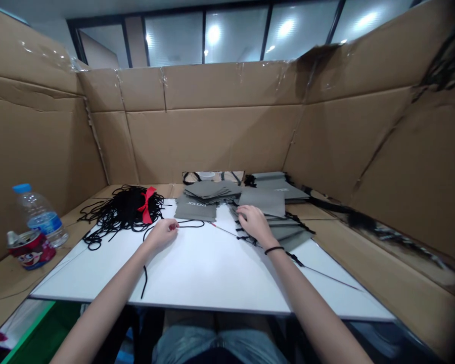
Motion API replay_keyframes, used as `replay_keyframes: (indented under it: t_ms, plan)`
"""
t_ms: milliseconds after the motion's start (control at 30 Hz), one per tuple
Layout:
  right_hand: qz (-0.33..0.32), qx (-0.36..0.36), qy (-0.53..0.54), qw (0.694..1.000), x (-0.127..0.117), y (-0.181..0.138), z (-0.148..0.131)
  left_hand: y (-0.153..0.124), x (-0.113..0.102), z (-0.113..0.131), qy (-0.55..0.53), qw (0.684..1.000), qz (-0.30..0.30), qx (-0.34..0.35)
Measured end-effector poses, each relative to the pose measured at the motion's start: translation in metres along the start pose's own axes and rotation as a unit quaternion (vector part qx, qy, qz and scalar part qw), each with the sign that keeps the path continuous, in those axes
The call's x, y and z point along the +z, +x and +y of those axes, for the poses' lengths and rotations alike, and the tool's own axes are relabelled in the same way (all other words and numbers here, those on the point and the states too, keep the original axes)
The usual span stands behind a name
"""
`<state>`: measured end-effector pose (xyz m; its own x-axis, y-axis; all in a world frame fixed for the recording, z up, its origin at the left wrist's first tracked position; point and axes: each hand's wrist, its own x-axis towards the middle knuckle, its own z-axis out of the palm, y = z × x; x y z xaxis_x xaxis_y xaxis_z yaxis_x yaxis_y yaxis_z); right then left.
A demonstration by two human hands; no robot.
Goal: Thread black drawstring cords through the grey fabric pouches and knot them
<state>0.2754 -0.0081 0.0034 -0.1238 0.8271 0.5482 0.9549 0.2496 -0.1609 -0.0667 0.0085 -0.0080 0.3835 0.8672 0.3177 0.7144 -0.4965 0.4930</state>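
Observation:
My left hand (164,233) is closed, its fingertips pinched around a black cord (192,225). One length of the cord runs right across the white board, and another (144,281) hangs toward the front edge below the wrist. My right hand (255,223), with a dark band at its wrist, has its fingers bent at the left edge of a grey fabric pouch (267,201) on top of a pile. Part of its grip is hidden. Just left lies a grey pouch (194,209) with white lettering, under a fanned stack of grey pieces (211,190).
A heap of black cords (123,208) tied with a red ribbon (147,205) lies on the left. Beyond it stand a water bottle (41,217) and a cut red can (32,250). A thin rod (331,279) slants across the white board (197,275). Cardboard walls (205,134) surround everything.

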Motion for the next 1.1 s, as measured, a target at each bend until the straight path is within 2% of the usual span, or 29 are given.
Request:
replay_keyframes:
  t_ms: [233, 467, 700, 933, 1100]
  plan:
    - [-0.096, -0.062, 0.022, 0.993, 0.029, 0.009, -0.063, 0.008, -0.004, -0.019, 0.041, 0.996, 0.07, -0.035]
    - [-0.152, -0.077, 0.018, 0.985, 0.05, 0.008, -0.082, 0.01, -0.014, -0.031, 0.092, 0.984, 0.098, -0.117]
    - [-0.129, -0.067, 0.036, 0.989, 0.05, 0.008, -0.085, 0.007, -0.014, -0.036, 0.121, 0.976, 0.078, -0.165]
    - [-0.063, -0.045, 0.111, 0.991, 0.04, 0.009, -0.084, 0.007, -0.004, -0.042, 0.139, 0.981, 0.034, -0.132]
    - [-0.033, -0.035, 0.168, 0.985, 0.039, 0.011, -0.081, 0.008, 0.0, -0.042, 0.148, 0.982, 0.026, -0.114]
